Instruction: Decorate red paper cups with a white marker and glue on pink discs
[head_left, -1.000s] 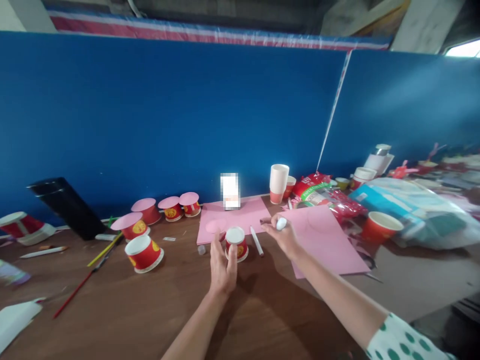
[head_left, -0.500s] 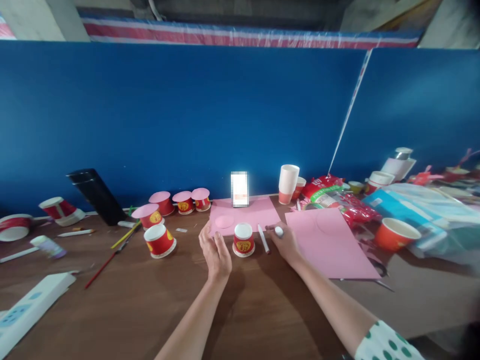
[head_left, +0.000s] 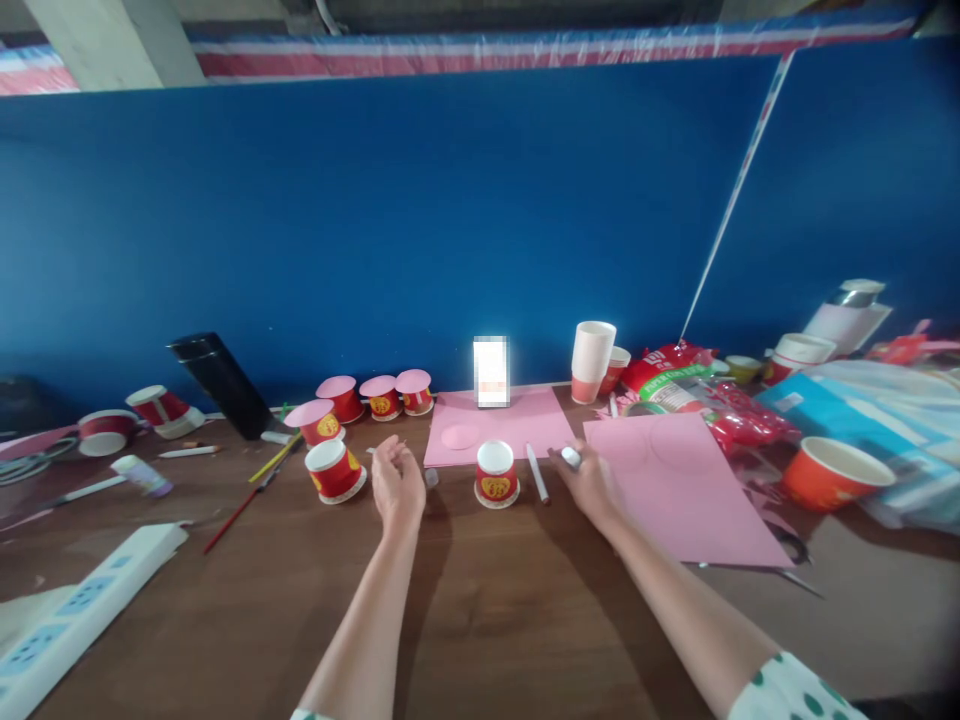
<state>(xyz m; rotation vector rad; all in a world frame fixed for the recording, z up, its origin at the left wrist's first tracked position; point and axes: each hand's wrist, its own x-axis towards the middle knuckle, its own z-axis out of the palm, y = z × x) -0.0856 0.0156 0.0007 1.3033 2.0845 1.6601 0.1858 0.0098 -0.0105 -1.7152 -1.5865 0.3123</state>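
The cup (head_left: 496, 487) stands base-up on the table (head_left: 480, 620) between the hands, just on the near side of the far sheet (head_left: 517, 422), touched by neither. Marking its thin wall would probably go best with the left fingers low around it, pressing lightly, as paper dents easily. The marker (head_left: 571, 457) wants a short, steady hold with its tip in sight. The loose pen (head_left: 538, 475), lying between cup and right hand, could roll or snag if brushed.

The right hand (head_left: 594, 490) is closed on the marker, partly hiding it; this forearm slants from the near right, its spotted sleeve (head_left: 791, 690) at the picture's edge, the hand low by the right sheet's (head_left: 697, 490) left edge. The left hand (head_left: 397, 487) is loosely curled, its grip slack, with nothing seen in it; it points away from the body, between the clear cap (head_left: 431, 478) and the left cup (head_left: 335, 475).
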